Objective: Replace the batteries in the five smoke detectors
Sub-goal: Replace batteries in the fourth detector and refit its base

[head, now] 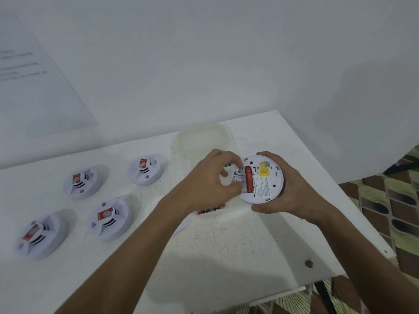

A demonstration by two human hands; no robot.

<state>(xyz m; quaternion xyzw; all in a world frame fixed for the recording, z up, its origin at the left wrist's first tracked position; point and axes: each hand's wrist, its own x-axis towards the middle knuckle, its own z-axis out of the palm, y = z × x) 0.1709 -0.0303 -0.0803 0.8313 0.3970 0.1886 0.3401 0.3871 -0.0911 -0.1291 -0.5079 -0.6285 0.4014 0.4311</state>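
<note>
Two hands work one detector; four detectors rest aside.

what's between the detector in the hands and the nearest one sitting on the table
In the head view, the left hand fills most of the stretch between the held detector and the nearest table detector; otherwise, bare table.

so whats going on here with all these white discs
A person is changing smoke detector batteries. The right hand holds one detector back-up over the table, with a red battery seated in its open bay. The left hand works with its fingertips at the slot beside it. Four more detectors sit face-up to the left, and a battery pack lies under the left wrist.
</note>
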